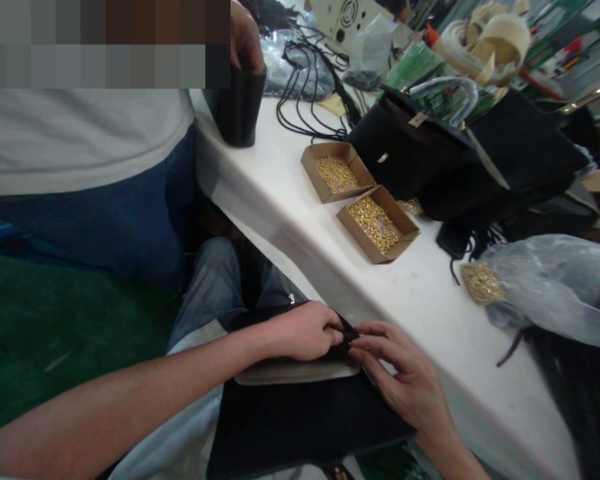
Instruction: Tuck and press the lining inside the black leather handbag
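Observation:
A black handbag (300, 420) lies across my lap with its flap folded toward me and a pale lining edge showing. My left hand (310, 331) is closed on the bag near its opening, fingers bent inward and partly hidden. At the bag's right side, my right hand (403, 367) holds its thumb and fingertips together in a pinch against the edge. A tiny gold-coloured glint shows by those fingertips, too small to name. Two cardboard boxes, a nearer box (357, 238) and a farther box (325, 192), hold many small gold-coloured metal pieces on the table.
The white-covered table (280, 193) runs diagonally beside me. Black handbags (395, 143) stand behind the boxes, near black cords (305, 83). A clear plastic bag (555, 287) lies at the right beside gold-coloured pieces (483, 283). Another person's hand (247, 40) rests on a black item (237, 107).

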A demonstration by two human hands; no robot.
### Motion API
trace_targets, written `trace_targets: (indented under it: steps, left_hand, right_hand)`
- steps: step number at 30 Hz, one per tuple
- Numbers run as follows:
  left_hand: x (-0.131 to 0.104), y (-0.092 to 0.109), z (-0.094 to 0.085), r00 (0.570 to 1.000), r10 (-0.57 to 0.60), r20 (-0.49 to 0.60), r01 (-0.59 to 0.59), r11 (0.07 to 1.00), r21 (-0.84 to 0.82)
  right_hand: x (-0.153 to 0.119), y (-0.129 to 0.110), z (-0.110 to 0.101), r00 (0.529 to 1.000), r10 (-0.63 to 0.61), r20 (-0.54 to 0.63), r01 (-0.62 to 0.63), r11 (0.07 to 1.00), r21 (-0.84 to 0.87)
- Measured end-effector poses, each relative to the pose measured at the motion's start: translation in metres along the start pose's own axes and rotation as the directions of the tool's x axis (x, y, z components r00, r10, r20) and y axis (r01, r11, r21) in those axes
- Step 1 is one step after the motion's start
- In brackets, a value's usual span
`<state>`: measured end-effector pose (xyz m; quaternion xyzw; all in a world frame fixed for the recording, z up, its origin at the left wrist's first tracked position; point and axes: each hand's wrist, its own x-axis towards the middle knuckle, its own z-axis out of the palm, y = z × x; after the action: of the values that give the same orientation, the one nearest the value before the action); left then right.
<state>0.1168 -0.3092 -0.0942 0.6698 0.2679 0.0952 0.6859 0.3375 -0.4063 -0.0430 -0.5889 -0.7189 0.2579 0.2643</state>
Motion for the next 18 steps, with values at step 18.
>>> trace_targets:
  steps: [18]
  left_hand:
    - [0.000, -0.004, 0.001, 0.999, -0.029, -0.028, 0.029, 1.000, 0.006]
  right_hand:
    - [0.000, -0.001, 0.001, 1.000, -0.004, -0.021, 0.003, 0.999, -0.047]
